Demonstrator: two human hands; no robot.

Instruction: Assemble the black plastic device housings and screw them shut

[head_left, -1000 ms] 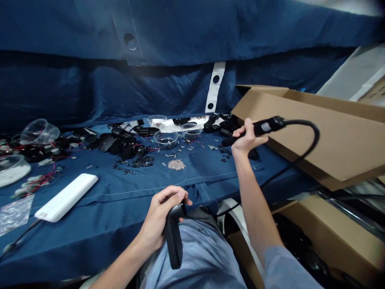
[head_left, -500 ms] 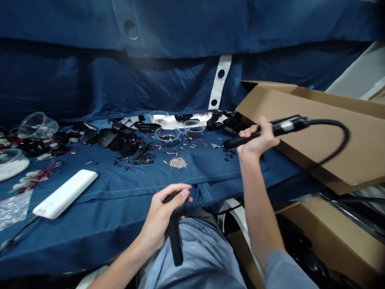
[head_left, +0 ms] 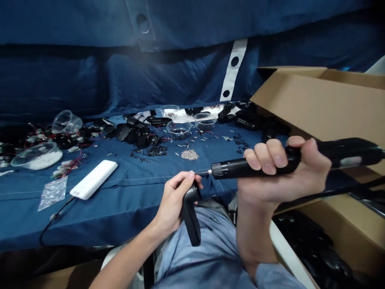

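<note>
My left hand [head_left: 173,200] is closed round a long black plastic part [head_left: 190,212] that rests on my lap, thumb and forefinger at its top end. My right hand [head_left: 282,172] is wrapped round a black corded electric screwdriver [head_left: 240,167], held level close to the camera. Its thin metal tip points left and reaches my left fingertips above the black part. The tool's cable [head_left: 331,193] trails off to the right.
A blue cloth covers the table [head_left: 126,188]. On it lie a white flat bar [head_left: 93,179], a pile of small silver screws [head_left: 189,154], clear plastic bowls [head_left: 179,128], black parts with red wires [head_left: 141,136] and a plastic bag [head_left: 53,192]. Open cardboard boxes [head_left: 325,104] stand at the right.
My right hand has brought the screwdriver from over the table's right side down and toward me, so its tip now meets the black part in my left hand. The view has tilted down.
</note>
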